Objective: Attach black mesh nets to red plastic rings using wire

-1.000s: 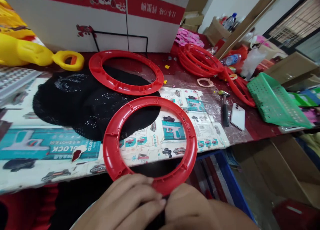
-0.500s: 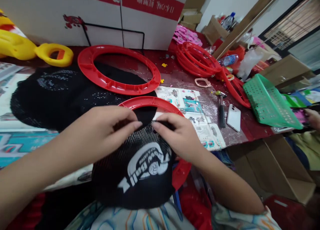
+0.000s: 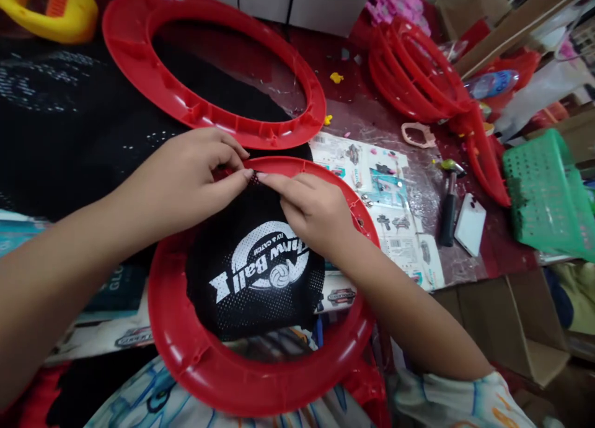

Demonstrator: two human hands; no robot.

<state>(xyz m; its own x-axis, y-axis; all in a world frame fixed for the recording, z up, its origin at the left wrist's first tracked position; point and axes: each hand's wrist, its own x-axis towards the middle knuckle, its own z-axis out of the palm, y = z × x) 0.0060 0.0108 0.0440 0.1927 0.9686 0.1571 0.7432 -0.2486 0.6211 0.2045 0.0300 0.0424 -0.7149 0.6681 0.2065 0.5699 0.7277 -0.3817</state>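
Note:
A round black mesh cloth (image 3: 260,316) with a white "Throw Ball" print lies across the opening of a red plastic ring (image 3: 260,387) close to my body. My left hand (image 3: 190,170) is closed, thumb and finger pinching the mesh edge at the ring's far side. Right beside it, my right hand (image 3: 320,211) is closed with the index fingertip on the same edge, its other fingers curled under. The fingertips of both hands nearly touch. The cloth's near edge lies loose inside the ring, and part of the ring's left side is behind my left hand.
Behind lies another red ring (image 3: 311,105) over more black mesh (image 3: 93,149). To the right are a hammer (image 3: 449,211), a white phone (image 3: 470,224), stacked red rings (image 3: 395,80) and a green basket (image 3: 534,211). A yellow plastic part (image 3: 77,15) is at the upper left.
The mesh cloth has moved from in front of the ring to over its opening, its edge now at the ring's far side. Both hands moved there with it. The view has tilted down.

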